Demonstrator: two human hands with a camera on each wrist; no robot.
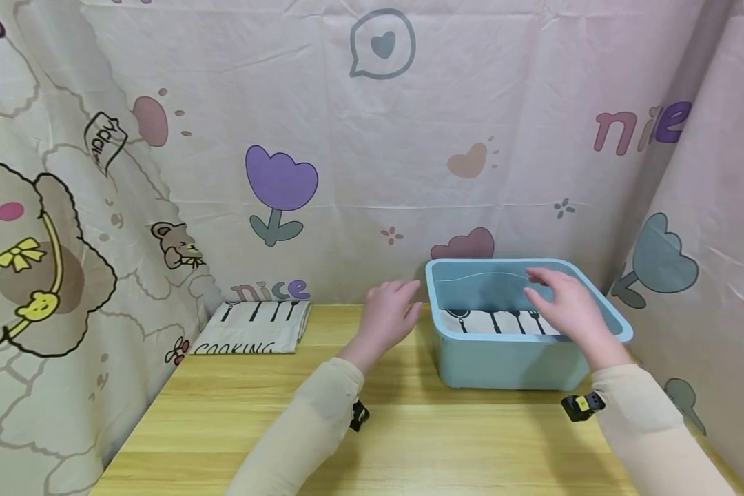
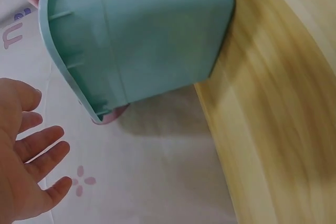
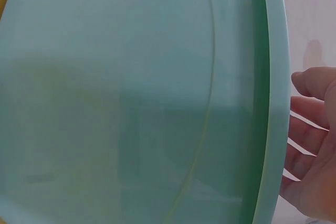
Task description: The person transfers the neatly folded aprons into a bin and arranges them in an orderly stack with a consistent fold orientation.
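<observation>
A blue-green plastic bin (image 1: 508, 362) stands on the right part of the wooden table. Inside it lies a white cloth (image 1: 502, 322) printed with dark kitchen utensils. My right hand (image 1: 567, 306) is above the bin's right side, fingers loosely bent and holding nothing. To the left of the bin my left hand (image 1: 387, 317) hovers over the table, apart from the bin, its fingers spread in the left wrist view. A folded white cloth (image 1: 251, 327) with printed utensils and the word "COOKING" lies at the table's back left.
Behind the wooden table (image 1: 223, 420) hangs a printed curtain (image 1: 372, 138), which also closes off both sides. The bin stands close to the back and right curtains. Each forearm carries a small black camera, one on the left wrist (image 1: 359, 416).
</observation>
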